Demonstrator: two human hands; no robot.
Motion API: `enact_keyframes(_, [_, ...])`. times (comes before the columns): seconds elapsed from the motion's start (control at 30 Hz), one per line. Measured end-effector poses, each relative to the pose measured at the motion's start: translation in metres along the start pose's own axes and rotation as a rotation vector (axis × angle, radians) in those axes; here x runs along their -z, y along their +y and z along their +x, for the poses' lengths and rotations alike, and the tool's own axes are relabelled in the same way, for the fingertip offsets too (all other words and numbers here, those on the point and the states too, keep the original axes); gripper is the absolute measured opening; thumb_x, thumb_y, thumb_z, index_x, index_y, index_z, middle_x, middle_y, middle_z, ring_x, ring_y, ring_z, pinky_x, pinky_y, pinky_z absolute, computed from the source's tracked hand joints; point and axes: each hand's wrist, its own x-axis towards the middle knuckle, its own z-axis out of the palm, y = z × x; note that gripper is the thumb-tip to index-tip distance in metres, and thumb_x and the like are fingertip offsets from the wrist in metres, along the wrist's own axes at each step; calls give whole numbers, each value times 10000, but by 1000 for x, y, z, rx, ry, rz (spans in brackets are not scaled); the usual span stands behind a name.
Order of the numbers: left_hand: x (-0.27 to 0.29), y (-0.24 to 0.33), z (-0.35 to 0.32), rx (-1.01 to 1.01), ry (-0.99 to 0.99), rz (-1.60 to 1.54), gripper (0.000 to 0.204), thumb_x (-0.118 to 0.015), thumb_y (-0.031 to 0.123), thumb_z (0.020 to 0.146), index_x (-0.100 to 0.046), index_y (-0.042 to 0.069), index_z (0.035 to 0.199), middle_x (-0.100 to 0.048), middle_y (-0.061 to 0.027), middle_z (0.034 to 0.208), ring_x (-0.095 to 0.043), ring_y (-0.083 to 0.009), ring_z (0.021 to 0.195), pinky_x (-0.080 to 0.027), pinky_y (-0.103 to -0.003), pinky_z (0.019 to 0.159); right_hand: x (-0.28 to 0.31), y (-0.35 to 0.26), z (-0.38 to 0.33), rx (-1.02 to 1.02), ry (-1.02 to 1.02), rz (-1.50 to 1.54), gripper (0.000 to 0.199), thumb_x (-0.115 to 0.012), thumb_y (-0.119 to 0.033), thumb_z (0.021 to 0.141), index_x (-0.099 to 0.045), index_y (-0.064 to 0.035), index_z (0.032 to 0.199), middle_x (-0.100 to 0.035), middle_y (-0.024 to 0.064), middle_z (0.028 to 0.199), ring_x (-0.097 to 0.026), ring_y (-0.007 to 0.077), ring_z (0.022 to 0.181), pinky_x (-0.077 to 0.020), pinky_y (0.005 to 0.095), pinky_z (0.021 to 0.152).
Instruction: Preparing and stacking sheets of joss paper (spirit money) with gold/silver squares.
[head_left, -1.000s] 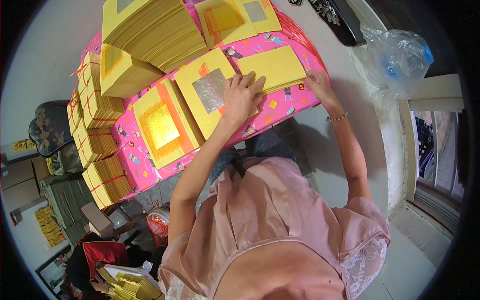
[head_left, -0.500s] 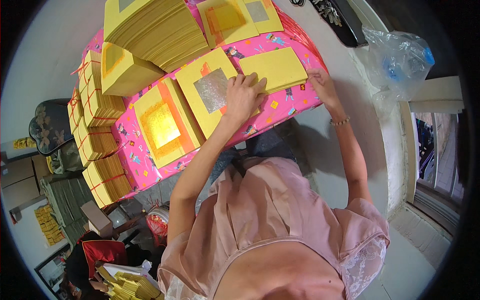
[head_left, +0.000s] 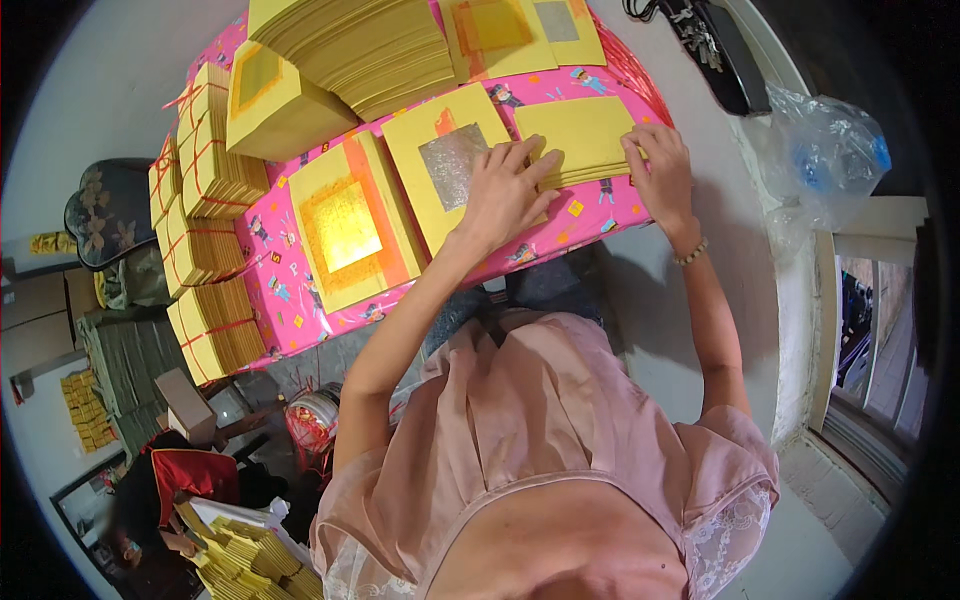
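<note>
My left hand (head_left: pixel 506 190) lies flat, fingers spread, on a stack of yellow sheets with a silver foil square (head_left: pixel 447 160), its fingertips reaching a plain yellow paper stack (head_left: pixel 578 135). My right hand (head_left: pixel 662 172) presses on the right edge of that plain stack, with a bead bracelet on its wrist. Both stacks rest on a table covered with a pink patterned cloth (head_left: pixel 285 285). To the left lies a stack of yellow sheets with orange and gold foil (head_left: pixel 347 228).
Tall piles of yellow paper (head_left: pixel 360 45) stand at the back, and bundles tied with red string (head_left: pixel 205 250) line the table's left edge. A clear plastic bag (head_left: pixel 825 160) sits on the right. Boxes, more paper bundles and a person in red (head_left: pixel 175 480) are at the lower left.
My left hand slid a little to the right, toward the plain yellow stack. My right hand moved up onto that stack's right edge.
</note>
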Motion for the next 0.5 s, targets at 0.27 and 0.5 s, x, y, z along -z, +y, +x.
enact_keyframes(0.27, [52, -13, -62, 166, -45, -113, 372, -762, 262, 827, -687, 86, 1145, -627, -113, 1120, -557, -302, 1044, -428, -423, 895, 7, -57, 17, 130, -233, 328, 80, -698, -139, 860, -672, -65, 879, -650, 63, 967, -608, 256, 944, -478, 402, 816])
enact_keyframes(0.5, [56, -10, -81, 241, -118, -110, 476, -824, 290, 757, -646, 70, 1140, -591, -129, 1080, -553, -332, 998, -456, -446, 883, -14, -95, 10, 437, -582, 322, 214, -740, -149, 791, -619, -58, 942, -593, 74, 938, -595, 270, 944, -485, 397, 810])
